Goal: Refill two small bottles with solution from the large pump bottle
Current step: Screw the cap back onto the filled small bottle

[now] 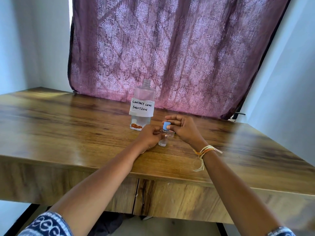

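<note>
Both hands on small capped bottle

Wooden table, backlit purple patterned curtain, pale walls

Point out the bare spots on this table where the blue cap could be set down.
Free: the wide stretch of table left of the large bottle, and the part right of the right hand. Crowded: the middle, where both hands close around the small bottle.
</note>
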`<state>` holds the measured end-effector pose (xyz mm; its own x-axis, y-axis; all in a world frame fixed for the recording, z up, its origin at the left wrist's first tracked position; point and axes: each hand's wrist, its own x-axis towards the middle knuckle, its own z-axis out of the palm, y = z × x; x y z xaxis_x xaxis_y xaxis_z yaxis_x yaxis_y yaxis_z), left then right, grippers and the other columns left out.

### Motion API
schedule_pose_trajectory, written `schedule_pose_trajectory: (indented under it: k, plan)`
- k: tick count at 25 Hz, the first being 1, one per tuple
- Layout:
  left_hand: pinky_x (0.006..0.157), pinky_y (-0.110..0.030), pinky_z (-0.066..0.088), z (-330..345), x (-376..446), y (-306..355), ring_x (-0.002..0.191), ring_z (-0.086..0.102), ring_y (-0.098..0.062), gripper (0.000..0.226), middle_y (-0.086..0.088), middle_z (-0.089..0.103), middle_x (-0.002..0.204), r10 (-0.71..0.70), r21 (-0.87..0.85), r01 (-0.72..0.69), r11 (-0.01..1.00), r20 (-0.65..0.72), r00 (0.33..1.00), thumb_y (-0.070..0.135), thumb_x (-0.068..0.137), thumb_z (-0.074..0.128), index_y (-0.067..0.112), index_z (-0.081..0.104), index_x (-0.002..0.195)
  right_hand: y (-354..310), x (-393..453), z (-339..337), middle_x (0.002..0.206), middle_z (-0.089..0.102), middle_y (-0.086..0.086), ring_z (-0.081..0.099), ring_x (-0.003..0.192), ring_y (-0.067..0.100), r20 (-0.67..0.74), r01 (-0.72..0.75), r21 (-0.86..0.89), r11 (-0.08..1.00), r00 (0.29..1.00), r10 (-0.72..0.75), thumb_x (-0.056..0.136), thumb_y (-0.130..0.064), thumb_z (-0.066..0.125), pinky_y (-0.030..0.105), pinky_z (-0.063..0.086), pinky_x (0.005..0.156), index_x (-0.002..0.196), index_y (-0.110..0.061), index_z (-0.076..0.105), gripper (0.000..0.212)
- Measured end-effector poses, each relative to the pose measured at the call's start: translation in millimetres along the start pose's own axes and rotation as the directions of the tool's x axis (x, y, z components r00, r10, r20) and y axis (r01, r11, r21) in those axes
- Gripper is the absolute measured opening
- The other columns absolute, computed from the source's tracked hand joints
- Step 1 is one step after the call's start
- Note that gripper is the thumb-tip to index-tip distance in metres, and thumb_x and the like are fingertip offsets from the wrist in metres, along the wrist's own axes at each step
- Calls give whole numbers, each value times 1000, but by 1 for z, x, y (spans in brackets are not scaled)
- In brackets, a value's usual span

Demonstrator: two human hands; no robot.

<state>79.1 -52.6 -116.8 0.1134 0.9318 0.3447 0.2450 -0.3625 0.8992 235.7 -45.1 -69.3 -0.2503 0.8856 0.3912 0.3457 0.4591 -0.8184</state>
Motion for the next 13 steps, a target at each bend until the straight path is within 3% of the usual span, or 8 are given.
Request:
schedule_pose_trajectory:
  k: [3,7,10,13]
  plan:
    - [90,-33,52,-1,1,-3,96,69,-13,26,-1,75,98,-22,-14,22,1000,7,1000,15,80,75,15,73,106,-1,-3,0,109,71,12,69,101,14,16,-2,46,999,1000,2,82,13,63,22,56,87,115,-2,64,37]
    - [91,-35,54,-3,0,-5,94,70,-15,31,-4,76,98,-39,-54,38,998,-8,999,15,74,80,12,74,104,14,-15,11,113,62,9,65,99,16,37,-82,73,994,996,80,81,16,61,18,56,80,129,-2,49,53]
    - [81,-28,53,-1,-3,-2,85,69,-13,32,-5,75,92,-38,22,41,999,-104,994,17,68,84,10,74,98,27,-26,20,98,62,4,63,84,10,44,-139,-89,986,989,143,79,7,67,17,55,75,125,3,48,50]
    - [75,-29,53,-3,-7,0,81,68,-14,35,-4,75,87,-37,100,56,993,-184,982,24,64,87,11,74,94,27,-32,27,95,68,-1,65,88,12,10,-130,-221,967,991,136,71,-18,82,26,55,82,112,-12,58,48]
